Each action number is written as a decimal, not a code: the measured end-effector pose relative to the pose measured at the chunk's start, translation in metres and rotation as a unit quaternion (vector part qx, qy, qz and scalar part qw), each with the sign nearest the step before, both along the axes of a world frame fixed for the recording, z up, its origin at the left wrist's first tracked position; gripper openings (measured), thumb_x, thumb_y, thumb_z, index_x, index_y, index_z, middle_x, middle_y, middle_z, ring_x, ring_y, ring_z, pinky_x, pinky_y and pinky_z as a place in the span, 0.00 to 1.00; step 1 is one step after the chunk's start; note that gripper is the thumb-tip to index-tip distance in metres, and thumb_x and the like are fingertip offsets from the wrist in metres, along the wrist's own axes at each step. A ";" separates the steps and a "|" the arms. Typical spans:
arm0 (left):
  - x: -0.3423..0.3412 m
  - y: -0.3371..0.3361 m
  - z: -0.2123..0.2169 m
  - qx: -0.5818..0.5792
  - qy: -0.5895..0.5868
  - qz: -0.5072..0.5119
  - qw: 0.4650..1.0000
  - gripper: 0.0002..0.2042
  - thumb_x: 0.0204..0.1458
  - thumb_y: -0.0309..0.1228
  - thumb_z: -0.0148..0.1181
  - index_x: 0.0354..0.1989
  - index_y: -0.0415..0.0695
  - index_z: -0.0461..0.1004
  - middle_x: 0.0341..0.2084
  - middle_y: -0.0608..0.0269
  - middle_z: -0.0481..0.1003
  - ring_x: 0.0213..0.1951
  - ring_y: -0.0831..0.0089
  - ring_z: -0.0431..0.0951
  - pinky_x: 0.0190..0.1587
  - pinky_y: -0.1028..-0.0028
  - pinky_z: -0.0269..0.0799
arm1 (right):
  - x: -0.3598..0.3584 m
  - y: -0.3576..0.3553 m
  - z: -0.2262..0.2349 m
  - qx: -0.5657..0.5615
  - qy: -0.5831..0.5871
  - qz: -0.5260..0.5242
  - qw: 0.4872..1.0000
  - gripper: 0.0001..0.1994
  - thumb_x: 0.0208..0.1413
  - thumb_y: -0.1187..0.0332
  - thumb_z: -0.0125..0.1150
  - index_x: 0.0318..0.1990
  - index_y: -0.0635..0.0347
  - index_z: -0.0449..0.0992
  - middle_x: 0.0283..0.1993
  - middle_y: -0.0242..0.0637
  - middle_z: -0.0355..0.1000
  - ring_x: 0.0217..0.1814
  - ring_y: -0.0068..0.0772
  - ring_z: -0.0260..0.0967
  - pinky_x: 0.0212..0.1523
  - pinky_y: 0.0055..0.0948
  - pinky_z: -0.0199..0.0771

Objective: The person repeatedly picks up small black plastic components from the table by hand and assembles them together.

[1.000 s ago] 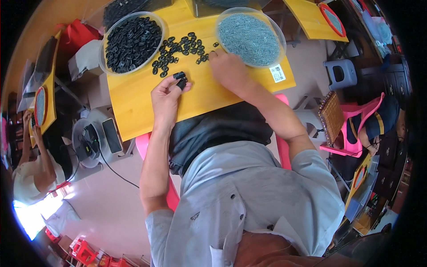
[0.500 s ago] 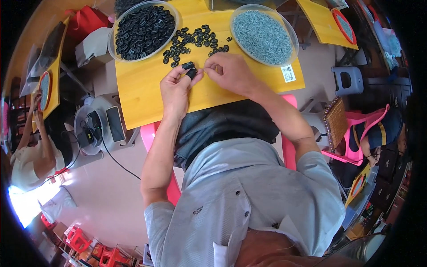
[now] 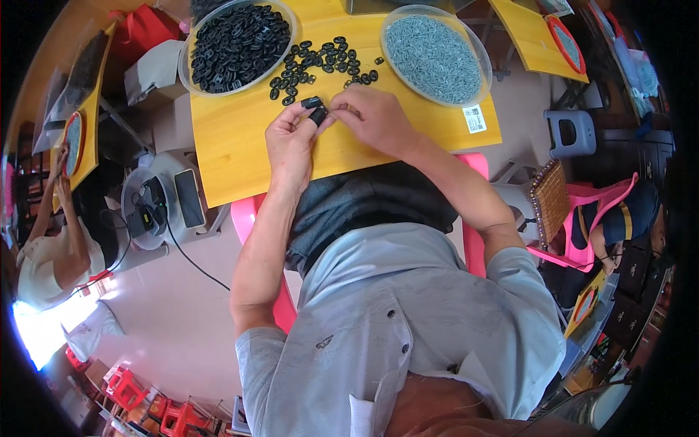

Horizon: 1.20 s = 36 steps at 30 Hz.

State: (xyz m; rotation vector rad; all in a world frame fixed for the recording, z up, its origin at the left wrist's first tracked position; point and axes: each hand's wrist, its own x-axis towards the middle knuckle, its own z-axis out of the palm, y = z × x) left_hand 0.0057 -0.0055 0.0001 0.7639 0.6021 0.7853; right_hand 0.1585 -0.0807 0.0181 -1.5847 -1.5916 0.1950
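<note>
Above the near part of the yellow table [image 3: 240, 153], my left hand [image 3: 290, 146] is closed in a pinch, with black coverings [image 3: 318, 115] on its thumb and forefinger. Something small and dark shows at those fingertips, too small to name. My right hand [image 3: 378, 120] is also pinched, its fingertips meeting the left ones; what it holds is hidden. Just beyond the hands lie several loose black oval pieces [image 3: 341, 56] with holes. A round clear tub [image 3: 293, 33] of similar black pieces stands far left, and another clear tub [image 3: 488, 73] full of small silvery screws [image 3: 433, 58] far right.
A white label [image 3: 475, 119] sticks to the table's right edge. Left of the table, a phone [image 3: 190, 198] lies beside a tub with black cables [image 3: 151, 211]. Another person [image 3: 62, 255] works at a left-hand table. A grey stool [image 3: 570, 133] stands right.
Both hands stay together at the same place, with only slight shifts of the fingers. The view has shifted a little; the tubs and loose pieces have not visibly moved on the table.
</note>
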 end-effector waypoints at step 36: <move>0.006 -0.011 -0.002 0.148 0.136 -0.001 0.980 0.06 0.55 0.14 0.56 0.40 0.29 0.75 0.35 0.60 0.77 0.37 0.77 0.81 0.42 0.82 0.74 | 0.010 -0.009 0.012 -0.061 -0.045 0.017 0.997 0.05 0.57 0.68 0.58 0.36 0.58 0.74 0.33 0.38 0.73 0.34 0.43 0.73 0.33 0.35 0.71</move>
